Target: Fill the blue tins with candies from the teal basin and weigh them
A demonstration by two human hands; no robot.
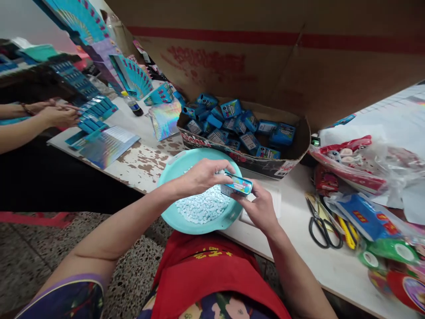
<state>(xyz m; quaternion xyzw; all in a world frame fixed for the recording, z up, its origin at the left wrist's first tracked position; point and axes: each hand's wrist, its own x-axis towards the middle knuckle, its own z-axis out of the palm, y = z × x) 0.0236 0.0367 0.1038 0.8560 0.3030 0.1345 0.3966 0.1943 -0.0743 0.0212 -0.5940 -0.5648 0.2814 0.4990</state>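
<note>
A small blue candy tin (241, 186) with a printed lid is gripped by my right hand (262, 207), above the right side of a turquoise basin (171, 217). My left hand (204, 176) is at the tin's left end, its fingers closed together around a few small white pieces. Many pale, pill-like candies (202, 207) lie in the bottom of the basin. Behind the basin, an open cardboard box (212, 148) holds a heap of similar blue tins (232, 108). My left fingers partly cover the tin's end.
A large carton flap (212, 62) rises behind the box. To the right lie black-handled scissors (323, 228), a yellow cutter (346, 232), green tape (395, 251) and plastic bags. At left are a bottle (133, 105) and a co-worker's hands (59, 113) beside blue packs.
</note>
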